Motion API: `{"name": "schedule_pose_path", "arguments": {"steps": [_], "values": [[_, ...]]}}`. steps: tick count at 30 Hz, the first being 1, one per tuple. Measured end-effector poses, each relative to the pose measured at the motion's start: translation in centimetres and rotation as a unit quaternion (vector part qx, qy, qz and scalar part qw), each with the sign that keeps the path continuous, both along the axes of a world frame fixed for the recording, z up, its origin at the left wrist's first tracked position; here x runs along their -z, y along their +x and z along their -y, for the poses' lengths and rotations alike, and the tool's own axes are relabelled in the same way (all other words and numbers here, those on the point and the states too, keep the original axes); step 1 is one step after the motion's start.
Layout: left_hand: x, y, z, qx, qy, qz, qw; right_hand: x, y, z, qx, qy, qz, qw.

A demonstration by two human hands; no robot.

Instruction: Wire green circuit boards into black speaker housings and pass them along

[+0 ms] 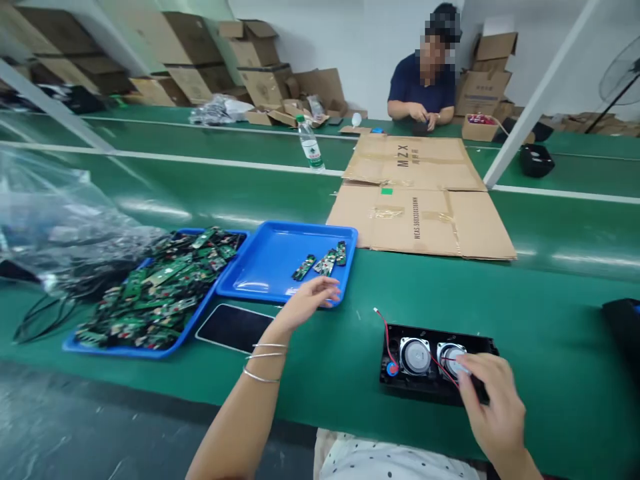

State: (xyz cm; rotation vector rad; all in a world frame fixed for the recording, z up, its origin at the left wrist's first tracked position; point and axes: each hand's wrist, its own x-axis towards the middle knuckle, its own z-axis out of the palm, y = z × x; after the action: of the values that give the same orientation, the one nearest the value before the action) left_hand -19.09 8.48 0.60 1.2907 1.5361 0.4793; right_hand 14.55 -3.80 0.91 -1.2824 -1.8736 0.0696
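Note:
My left hand (309, 300) hovers with fingers spread over the front edge of a blue tray (270, 263) that holds a few green circuit boards (326, 260). It holds nothing. My right hand (487, 400) rests on the right end of a black speaker housing (434, 363) with two round speakers and red wires, gripping its edge. The housing lies flat on the green table in front of me.
A second blue tray (150, 293) heaped with several circuit boards sits at left beside a clear plastic bag (55, 220). A black phone (233, 327) lies near the trays. Flattened cardboard (420, 200), a water bottle (310, 143) and a seated person (425, 87) are farther back.

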Motion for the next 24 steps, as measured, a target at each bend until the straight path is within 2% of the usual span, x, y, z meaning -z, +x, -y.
{"name": "schedule_pose_path", "arguments": {"steps": [2, 6, 8, 11, 13, 16, 18, 19, 21, 22, 24], "values": [[0.8, -2.7, -1.3, -0.068, 0.043, -0.090, 0.993, -0.7, -2.5, -1.5, -0.084, -0.079, 0.033, 0.993], [2.9, -6.1, -4.2, -0.138, 0.068, -0.229, 0.961, 0.0, -7.3, -3.2, -0.104, -0.179, 0.098, 0.973], [3.9, -6.8, -5.2, -0.154, 0.069, -0.277, 0.946, 0.7, -8.7, -3.5, -0.117, -0.218, 0.053, 0.967], [4.4, -7.2, -5.6, -0.173, 0.069, -0.317, 0.930, 1.2, -9.2, -3.8, -0.093, -0.295, -0.127, 0.942], [4.0, -7.3, -5.2, -0.182, 0.071, -0.320, 0.927, 1.1, -8.7, -4.0, -0.055, -0.340, -0.280, 0.896], [2.6, -6.6, -3.6, -0.192, 0.090, -0.286, 0.934, 0.7, -7.7, -4.5, -0.043, -0.390, -0.472, 0.789], [1.3, -5.2, -1.8, -0.175, 0.103, -0.227, 0.953, 0.5, -7.2, -4.5, -0.037, -0.403, -0.546, 0.734], [0.6, -4.2, -0.7, -0.153, 0.105, -0.183, 0.965, 0.5, -7.1, -4.5, -0.034, -0.406, -0.563, 0.719], [-0.7, -1.9, 1.7, -0.108, 0.108, -0.103, 0.983, 0.5, -6.8, -4.2, -0.034, -0.412, -0.561, 0.717], [-1.4, -0.6, 2.9, -0.092, 0.111, -0.069, 0.987, 0.5, -6.8, -4.0, -0.037, -0.412, -0.542, 0.732], [-2.7, 1.8, 5.1, -0.062, 0.130, 0.024, 0.989, 0.4, -6.6, -3.5, -0.044, -0.392, -0.475, 0.787]]}}
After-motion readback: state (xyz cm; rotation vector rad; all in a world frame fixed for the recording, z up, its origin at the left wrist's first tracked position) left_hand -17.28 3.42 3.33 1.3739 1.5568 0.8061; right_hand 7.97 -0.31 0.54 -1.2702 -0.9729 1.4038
